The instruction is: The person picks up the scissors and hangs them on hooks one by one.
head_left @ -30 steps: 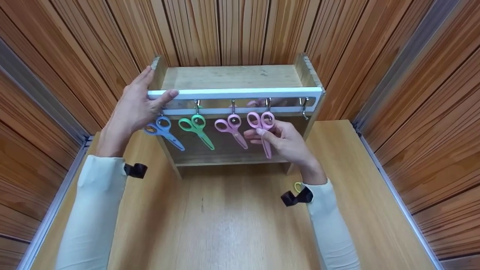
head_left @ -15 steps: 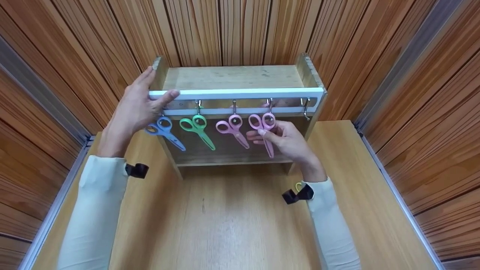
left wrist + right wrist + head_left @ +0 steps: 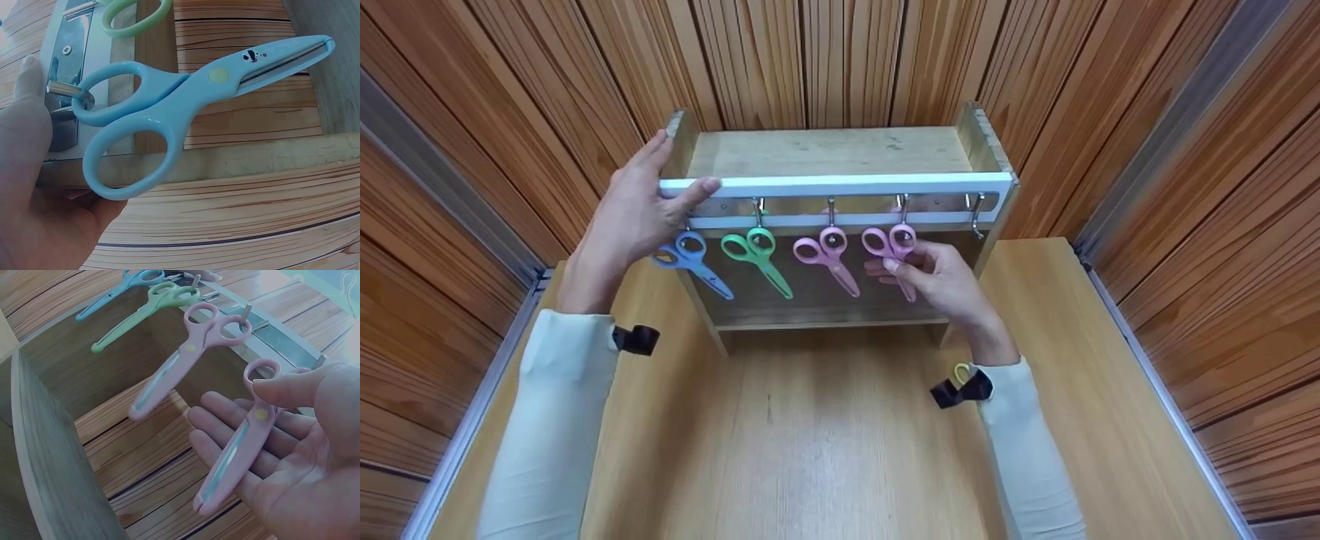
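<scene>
Pink scissors (image 3: 901,247) are at the fourth hook from the left, handles up. My right hand (image 3: 952,289) holds them, thumb in front and fingers behind the blades. In the right wrist view my thumb partly hides one handle loop, so the hook contact there is unclear. My left hand (image 3: 622,214) grips the left end of the wooden shelf (image 3: 825,150), thumb over the white hook rail (image 3: 840,182) and fingers along the side. Blue scissors (image 3: 163,112) hang by one loop near that hand. Green scissors (image 3: 757,259) and other pink scissors (image 3: 826,259) hang between.
At the rail's right end is a bare hook (image 3: 976,217). A yellow loop (image 3: 961,373) shows on the wooden tabletop (image 3: 825,435) by my right wrist, mostly hidden. Wood-panelled walls (image 3: 1222,262) enclose the back and sides.
My right hand has shifted slightly right, and the blade tip of the pink scissors it holds has swung a little up and right. My left hand keeps its grip on the shelf.
</scene>
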`<state>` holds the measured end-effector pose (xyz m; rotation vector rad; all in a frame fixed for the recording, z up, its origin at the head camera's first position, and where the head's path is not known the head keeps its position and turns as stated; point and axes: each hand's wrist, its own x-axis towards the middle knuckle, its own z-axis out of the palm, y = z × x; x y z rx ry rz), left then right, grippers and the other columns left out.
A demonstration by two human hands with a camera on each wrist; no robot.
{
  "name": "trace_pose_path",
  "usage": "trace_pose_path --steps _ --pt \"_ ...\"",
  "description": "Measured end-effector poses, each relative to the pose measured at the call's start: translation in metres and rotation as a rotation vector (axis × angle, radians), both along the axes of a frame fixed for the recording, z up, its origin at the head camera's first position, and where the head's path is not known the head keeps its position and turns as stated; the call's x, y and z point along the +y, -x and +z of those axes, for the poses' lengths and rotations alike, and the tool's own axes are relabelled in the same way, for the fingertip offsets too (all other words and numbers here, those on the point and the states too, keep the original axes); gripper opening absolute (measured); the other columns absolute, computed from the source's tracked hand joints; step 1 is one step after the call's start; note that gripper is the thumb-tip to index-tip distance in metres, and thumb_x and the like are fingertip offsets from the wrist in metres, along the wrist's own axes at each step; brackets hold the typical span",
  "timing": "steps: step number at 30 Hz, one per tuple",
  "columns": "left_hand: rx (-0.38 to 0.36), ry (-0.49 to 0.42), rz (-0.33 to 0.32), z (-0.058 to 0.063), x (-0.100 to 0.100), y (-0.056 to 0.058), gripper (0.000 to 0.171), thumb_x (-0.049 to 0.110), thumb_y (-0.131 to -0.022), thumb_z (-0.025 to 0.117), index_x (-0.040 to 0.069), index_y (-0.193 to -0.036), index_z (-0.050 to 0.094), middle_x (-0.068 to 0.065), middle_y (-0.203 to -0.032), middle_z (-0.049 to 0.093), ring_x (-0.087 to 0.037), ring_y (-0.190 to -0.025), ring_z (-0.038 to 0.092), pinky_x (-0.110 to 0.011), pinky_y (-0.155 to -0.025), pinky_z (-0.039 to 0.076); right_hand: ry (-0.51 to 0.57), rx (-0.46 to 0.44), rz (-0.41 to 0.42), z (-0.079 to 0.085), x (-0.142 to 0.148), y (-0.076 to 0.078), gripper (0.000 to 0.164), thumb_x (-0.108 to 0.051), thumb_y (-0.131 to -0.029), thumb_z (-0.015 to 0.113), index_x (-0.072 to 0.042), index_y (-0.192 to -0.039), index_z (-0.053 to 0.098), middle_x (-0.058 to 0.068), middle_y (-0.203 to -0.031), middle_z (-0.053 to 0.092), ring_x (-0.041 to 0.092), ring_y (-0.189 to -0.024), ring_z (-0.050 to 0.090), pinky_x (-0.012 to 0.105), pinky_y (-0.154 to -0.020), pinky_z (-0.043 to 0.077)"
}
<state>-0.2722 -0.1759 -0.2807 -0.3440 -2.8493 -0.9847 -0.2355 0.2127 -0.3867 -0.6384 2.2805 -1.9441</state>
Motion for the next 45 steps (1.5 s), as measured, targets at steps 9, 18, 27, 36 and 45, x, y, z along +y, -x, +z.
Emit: trace_pose_path --steps 9,18,27,36,45 --pt "-0.003 0.004 0.008 0.000 0.001 0.000 0.103 0.075 -0.096 0.052 0.016 -0.169 0.012 -0.003 -0.179 0.003 -0.036 -0.166 0.006 -0.060 -0.134 0.013 -0.061 -0.004 -0.069 -0.011 0.016 -0.003 0.035 -0.013 -0.103 0.068 -0.003 -0.137 0.066 0.018 -0.130 0.075 0.023 -0.117 0.074 0.026 -0.096 0.060" --pt "0.006 0.003 0.004 0.000 0.001 0.001 0.103 0.074 -0.097 0.054 0.013 -0.169 0.013 -0.006 -0.179 0.004 -0.037 -0.166 0.007 -0.059 -0.134 0.013 -0.134 -0.041 -0.150 -0.029 0.030 -0.020 0.044 -0.021 -0.099 0.075 -0.006 -0.139 0.064 0.014 -0.138 0.068 0.030 -0.127 0.068 0.019 -0.101 0.056" --pt "-0.001 0.008 0.003 0.000 0.001 0.001 0.104 0.075 -0.096 0.053 0.013 -0.169 0.012 -0.007 -0.179 0.003 -0.038 -0.166 0.007 -0.059 -0.134 0.013 -0.170 -0.080 -0.187 -0.053 0.048 -0.034 0.049 -0.026 -0.097 0.078 -0.008 -0.140 0.063 0.013 -0.139 0.068 0.031 -0.130 0.067 0.016 -0.100 0.056" --pt "-0.002 -0.008 0.001 -0.001 0.000 0.001 0.103 0.075 -0.096 0.053 0.016 -0.169 0.012 -0.005 -0.179 0.003 -0.038 -0.166 0.008 -0.060 -0.134 0.015 -0.252 -0.134 -0.192 -0.073 0.058 -0.048 0.051 -0.032 -0.097 0.078 -0.007 -0.139 0.063 0.015 -0.139 0.068 0.032 -0.127 0.068 0.016 -0.100 0.055" --pt "-0.003 -0.003 0.011 -0.001 0.000 0.000 0.104 0.076 -0.096 0.053 0.017 -0.170 0.011 -0.004 -0.179 0.002 -0.038 -0.166 0.007 -0.062 -0.133 0.013 -0.399 -0.151 -0.183 -0.102 0.070 -0.060 0.061 -0.040 -0.095 0.078 -0.005 -0.141 0.061 0.020 -0.143 0.065 0.040 -0.130 0.065 0.053 -0.111 0.054"
